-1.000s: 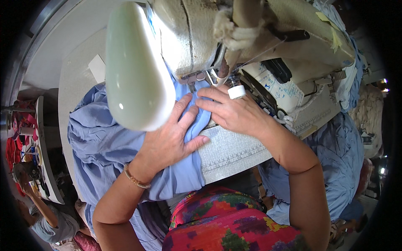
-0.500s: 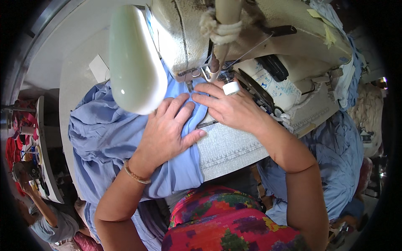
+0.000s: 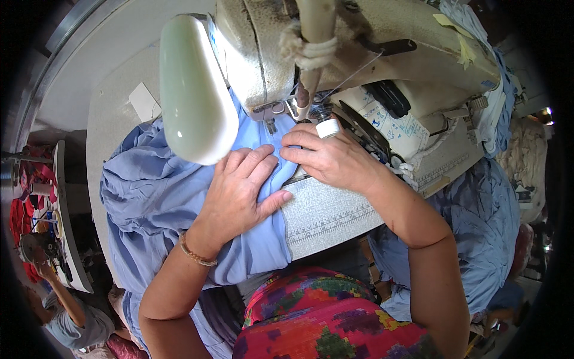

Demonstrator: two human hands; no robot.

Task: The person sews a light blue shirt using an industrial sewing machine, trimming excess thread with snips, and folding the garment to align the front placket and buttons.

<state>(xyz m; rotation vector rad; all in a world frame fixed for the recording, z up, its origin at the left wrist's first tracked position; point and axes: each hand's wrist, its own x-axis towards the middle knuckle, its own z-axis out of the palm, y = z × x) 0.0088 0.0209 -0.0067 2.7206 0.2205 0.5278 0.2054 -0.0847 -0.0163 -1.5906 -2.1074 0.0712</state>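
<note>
Light blue cloth (image 3: 258, 239) lies bunched on the sewing machine bed and runs up under the presser foot (image 3: 271, 127). My left hand (image 3: 236, 188) rests flat on the cloth just below the foot, fingers stretched out and thumb apart. Close to its fingertips, my right hand (image 3: 335, 157) has its bent fingers closed at the cloth's right edge; their undersides are hidden. The white sewing machine head (image 3: 257, 54) stands above both hands. A small white cylindrical piece (image 3: 327, 128) sits right beside my right hand's knuckles.
A pale rounded lamp (image 3: 194, 96) hangs over the cloth at the left. A ruler scale (image 3: 335, 222) runs along the table's front edge. More blue cloth (image 3: 472, 233) hangs at the right. Another person's arm (image 3: 66, 296) shows at the far left beside a shelf.
My right hand's fingers have drawn slightly back from the presser foot and bent more. My left hand stays on the cloth, a little lower in view. The whole view has shifted slightly.
</note>
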